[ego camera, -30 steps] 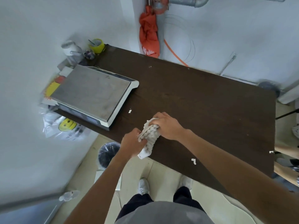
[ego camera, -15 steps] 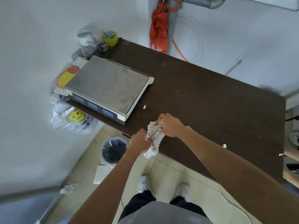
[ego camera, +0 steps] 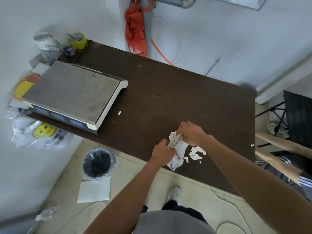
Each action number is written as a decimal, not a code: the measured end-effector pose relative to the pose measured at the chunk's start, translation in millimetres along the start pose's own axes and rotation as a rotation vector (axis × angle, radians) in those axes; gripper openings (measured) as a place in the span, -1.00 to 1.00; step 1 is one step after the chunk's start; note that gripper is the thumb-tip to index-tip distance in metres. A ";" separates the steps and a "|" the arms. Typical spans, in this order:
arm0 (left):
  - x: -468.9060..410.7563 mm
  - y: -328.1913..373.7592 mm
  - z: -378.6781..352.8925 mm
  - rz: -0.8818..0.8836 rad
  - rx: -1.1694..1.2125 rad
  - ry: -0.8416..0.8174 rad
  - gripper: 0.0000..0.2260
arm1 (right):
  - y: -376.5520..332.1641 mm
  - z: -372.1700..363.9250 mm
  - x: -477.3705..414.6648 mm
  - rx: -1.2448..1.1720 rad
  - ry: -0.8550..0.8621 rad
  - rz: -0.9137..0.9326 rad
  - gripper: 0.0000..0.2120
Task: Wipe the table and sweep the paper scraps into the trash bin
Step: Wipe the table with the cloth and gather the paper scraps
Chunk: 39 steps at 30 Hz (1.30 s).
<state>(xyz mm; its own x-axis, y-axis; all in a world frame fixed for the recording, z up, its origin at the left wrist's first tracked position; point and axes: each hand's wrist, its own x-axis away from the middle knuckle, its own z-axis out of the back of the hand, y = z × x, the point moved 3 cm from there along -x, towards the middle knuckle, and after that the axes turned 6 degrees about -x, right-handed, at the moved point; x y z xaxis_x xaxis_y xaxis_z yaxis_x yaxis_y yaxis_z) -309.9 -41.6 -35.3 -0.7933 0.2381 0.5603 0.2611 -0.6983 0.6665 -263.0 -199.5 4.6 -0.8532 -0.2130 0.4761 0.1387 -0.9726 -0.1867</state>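
A white cloth (ego camera: 178, 150) is bunched near the front edge of the dark brown table (ego camera: 177, 93). My left hand (ego camera: 162, 152) grips its near side and my right hand (ego camera: 191, 133) grips its far side. A cluster of white paper scraps (ego camera: 195, 153) lies just right of the cloth, under my right forearm. One scrap (ego camera: 119, 112) lies by the scale and another (ego camera: 252, 145) sits at the table's right edge. The black-lined trash bin (ego camera: 97, 162) stands on the floor left of me, below the table's front edge.
A large weighing scale (ego camera: 74, 94) fills the table's left end, with a yellow cup (ego camera: 78, 40) and clutter behind it. A white sheet (ego camera: 94, 190) lies on the floor by the bin. Another person's arms (ego camera: 280, 156) reach in at the right.
The view has shifted, so my hands and the cloth now sit further right along the front edge. A pile of scraps has come into view beside the cloth. Both hands still hold the cloth.
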 end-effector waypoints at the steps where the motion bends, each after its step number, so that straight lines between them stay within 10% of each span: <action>1: -1.4 7.1 -6.6 -0.020 -0.017 -0.009 -0.77 | 8.7 0.1 5.4 0.003 0.012 -0.009 -0.64; 21: -12.8 -12.6 14.5 0.280 0.625 -0.251 -0.70 | 47.1 8.2 34.5 -0.429 0.302 -0.119 -0.49; 39: -19.9 -23.5 25.0 0.244 0.293 -0.037 -0.79 | 16.3 -39.9 32.4 -0.453 0.318 -0.189 -0.71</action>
<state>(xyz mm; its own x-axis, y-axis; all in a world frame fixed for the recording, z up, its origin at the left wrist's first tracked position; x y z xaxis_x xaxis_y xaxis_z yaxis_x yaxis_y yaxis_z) -286.4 -13.0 -49.9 -0.6695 0.1168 0.7336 0.5900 -0.5165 0.6206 -308.5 -218.5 -17.3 -0.9609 0.0671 0.2687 -0.2000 -0.8393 -0.5056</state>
